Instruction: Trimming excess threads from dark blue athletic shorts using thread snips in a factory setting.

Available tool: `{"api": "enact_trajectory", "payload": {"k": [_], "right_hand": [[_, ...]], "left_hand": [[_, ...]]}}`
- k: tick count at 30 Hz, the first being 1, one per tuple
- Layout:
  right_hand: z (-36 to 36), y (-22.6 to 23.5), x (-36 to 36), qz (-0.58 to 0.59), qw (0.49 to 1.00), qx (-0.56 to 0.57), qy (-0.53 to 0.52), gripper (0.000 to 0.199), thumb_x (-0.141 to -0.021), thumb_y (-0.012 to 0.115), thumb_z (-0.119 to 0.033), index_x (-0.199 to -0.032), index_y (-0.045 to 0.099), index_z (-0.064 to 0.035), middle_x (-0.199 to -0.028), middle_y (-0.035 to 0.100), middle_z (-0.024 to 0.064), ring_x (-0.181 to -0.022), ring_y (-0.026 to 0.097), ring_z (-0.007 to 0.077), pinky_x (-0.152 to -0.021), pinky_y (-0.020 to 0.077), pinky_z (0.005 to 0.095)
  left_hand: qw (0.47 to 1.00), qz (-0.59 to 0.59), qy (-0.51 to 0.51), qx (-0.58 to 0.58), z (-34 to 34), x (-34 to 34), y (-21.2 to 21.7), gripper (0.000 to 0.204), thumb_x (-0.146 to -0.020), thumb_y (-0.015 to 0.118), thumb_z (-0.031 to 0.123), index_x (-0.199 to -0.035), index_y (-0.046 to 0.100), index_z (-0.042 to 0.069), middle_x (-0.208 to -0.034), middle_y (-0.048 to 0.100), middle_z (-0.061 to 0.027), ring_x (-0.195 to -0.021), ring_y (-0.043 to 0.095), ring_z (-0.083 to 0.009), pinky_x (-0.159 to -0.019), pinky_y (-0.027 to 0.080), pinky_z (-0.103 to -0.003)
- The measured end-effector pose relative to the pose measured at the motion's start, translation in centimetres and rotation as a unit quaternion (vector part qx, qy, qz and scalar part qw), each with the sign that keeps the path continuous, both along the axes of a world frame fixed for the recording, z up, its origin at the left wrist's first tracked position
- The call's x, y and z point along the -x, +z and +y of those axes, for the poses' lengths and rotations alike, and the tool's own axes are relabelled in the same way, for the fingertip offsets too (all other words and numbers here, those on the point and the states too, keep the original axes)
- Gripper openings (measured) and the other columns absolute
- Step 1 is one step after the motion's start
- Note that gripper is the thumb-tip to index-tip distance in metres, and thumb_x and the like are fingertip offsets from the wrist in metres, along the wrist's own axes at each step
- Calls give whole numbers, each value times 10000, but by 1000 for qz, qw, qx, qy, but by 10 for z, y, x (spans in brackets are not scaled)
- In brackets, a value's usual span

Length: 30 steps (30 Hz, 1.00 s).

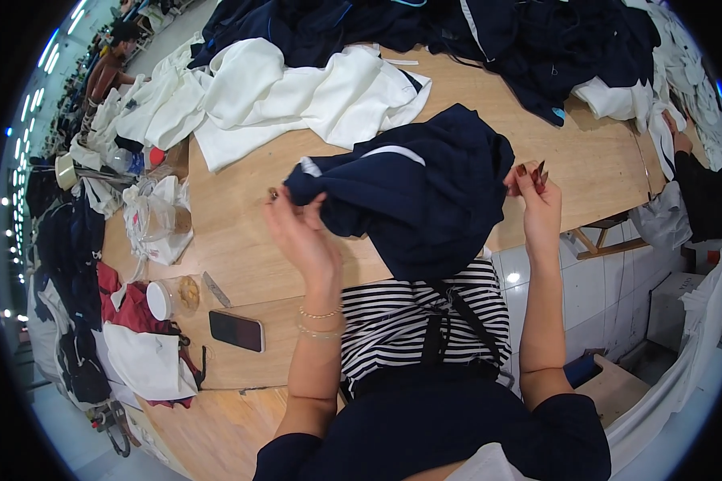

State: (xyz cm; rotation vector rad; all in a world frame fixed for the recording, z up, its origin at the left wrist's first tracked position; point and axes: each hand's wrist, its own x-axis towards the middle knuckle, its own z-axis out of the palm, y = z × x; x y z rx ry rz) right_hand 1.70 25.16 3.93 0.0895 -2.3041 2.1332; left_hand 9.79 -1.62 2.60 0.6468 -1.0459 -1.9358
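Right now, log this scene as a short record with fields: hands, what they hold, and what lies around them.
left hand: left hand grips the navy garment at its left corner
right hand: right hand pinches the garment's right edge
garment: dark navy with a white stripe, held up over the wooden table
near left hand: black phone, round lidded container, clear plastic bag
far side of table: white fabric pile, dark garment pile
others: another person's hand at the table's right end

I wear a black-and-white striped top [425,317] with dark straps, navy sleeves at my elbows, thin bracelets [319,322] below my left hand [301,236], dark red nails [532,171] on my right hand [540,210].
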Motion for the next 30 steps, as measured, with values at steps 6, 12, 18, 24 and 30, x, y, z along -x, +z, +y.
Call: {"api": "enact_trajectory", "payload": {"k": [6,12,18,24,30], "right_hand": [[16,-30,-3,-3,985,-173,24,185,-866,661,-157,-825,619,19,-705,530,-3,-625,442,91,-587,369,242],[14,7,34,58,990,-63,113,158,-816,702,-132,-828,646,15,-752,578,-1,-676,499,72,-630,405,221],[32,183,85,296,939,149,-91,119,-895,654,-184,-928,658,-70,-746,611,-54,-522,379,9,-477,258,182],[64,224,141,253,946,190,-65,221,-908,623,-166,-1093,653,-49,-894,622,-67,-533,367,31,-486,289,190],[76,278,45,275,879,346,-181,284,-960,531,-119,-1220,605,-35,-885,647,-16,-551,421,1,-483,307,121]], "left_hand": [[881,-250,-124,382,-48,-27,-20,310,-923,575,105,-1181,518,-58,-930,584,-65,-764,572,-93,-621,494,-222],[900,-272,-171,295,-119,-21,47,192,-922,552,195,-978,647,38,-738,580,19,-624,539,-67,-540,426,-194],[951,168,-223,135,-190,-39,235,233,-975,477,145,-1095,598,-13,-1084,667,-143,-978,651,-208,-852,528,-314],[923,214,-307,94,-252,-22,252,165,-943,538,76,-1057,597,-27,-1014,668,-158,-870,646,-222,-799,554,-312],[840,300,-380,244,-214,-127,354,259,-978,451,78,-1105,563,-119,-1058,650,-236,-916,651,-275,-903,533,-367]]}}
